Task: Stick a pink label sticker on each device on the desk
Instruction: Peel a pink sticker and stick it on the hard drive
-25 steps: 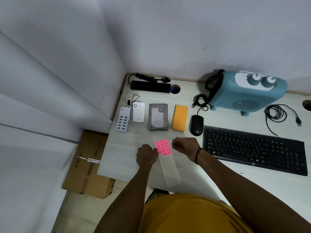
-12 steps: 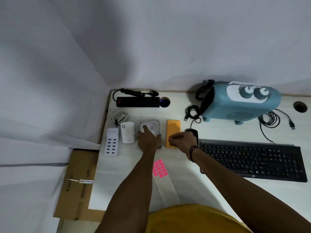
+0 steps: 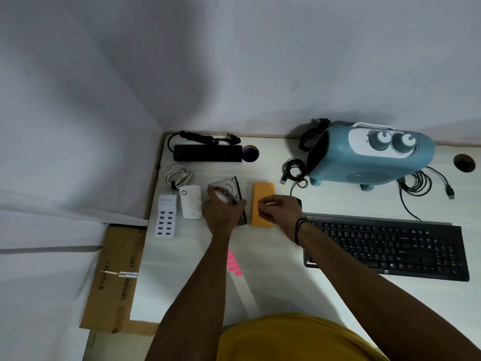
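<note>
My left hand [image 3: 223,211] grips the silver hard drive [image 3: 230,185] and tilts its far edge up off the white desk [image 3: 179,267]. My right hand [image 3: 279,212] hovers over the near end of the orange device [image 3: 263,192], fingertips pinched together; whatever is between them is too small to see. The sheet of pink stickers [image 3: 234,264] lies on the desk nearer me, partly hidden by my left forearm. Left of the drive are a white plug-in device [image 3: 191,201] and a white multi-port charger [image 3: 166,217]. A black mouse [image 3: 299,201] peeks out behind my right hand.
A black keyboard [image 3: 390,246] lies to the right. A blue heater [image 3: 369,157] stands at the back with coiled black cables [image 3: 294,170] beside it. A black power strip [image 3: 208,153] sits at the back left. A cardboard box [image 3: 117,277] lies below the desk's left edge.
Both hands left the sticker sheet and reached forward to the devices. My left hand took hold of the hard drive and has now tipped it up; the view has shifted.
</note>
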Action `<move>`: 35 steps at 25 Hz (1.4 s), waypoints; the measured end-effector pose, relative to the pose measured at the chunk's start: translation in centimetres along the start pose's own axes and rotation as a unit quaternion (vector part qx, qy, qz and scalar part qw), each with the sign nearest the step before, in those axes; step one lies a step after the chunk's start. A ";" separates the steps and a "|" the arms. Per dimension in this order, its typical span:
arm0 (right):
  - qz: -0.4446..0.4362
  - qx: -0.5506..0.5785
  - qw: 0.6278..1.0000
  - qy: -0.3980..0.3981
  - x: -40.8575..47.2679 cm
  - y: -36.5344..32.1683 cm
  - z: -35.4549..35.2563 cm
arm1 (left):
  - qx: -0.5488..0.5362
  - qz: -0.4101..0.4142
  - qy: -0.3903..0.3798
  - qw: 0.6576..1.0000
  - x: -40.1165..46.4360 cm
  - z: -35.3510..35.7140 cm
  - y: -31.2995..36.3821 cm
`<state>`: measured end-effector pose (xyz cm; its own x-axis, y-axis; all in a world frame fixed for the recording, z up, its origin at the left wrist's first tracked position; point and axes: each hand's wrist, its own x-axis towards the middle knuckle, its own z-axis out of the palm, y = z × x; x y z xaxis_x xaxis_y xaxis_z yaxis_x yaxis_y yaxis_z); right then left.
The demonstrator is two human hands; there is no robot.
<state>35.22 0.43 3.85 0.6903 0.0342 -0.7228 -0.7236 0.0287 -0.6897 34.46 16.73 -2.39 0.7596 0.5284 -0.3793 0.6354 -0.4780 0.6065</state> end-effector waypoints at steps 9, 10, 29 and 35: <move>-0.131 -0.010 0.989 -0.062 -4.5 -3.0 0.3 | -0.683 -0.110 -0.307 0.653 -6.1 -6.4 1.4; -0.135 -0.022 0.989 -0.060 -4.9 -2.8 0.5 | -0.694 -0.105 -0.309 0.642 -6.7 -6.6 1.5; -0.053 0.073 0.989 -0.118 -6.9 -3.6 -1.0 | -0.555 -0.122 -0.276 0.775 -7.4 -7.2 1.5; -0.124 -0.022 0.989 -0.079 -6.8 -3.1 -1.4 | -0.462 -0.052 -0.239 0.852 -7.6 -7.0 3.1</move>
<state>32.79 -1.33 10.89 0.8351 0.1879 -0.5170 -0.5283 0.0124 -0.8489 29.69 16.15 7.31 0.8158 0.0827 -0.5724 0.4895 0.4286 0.7594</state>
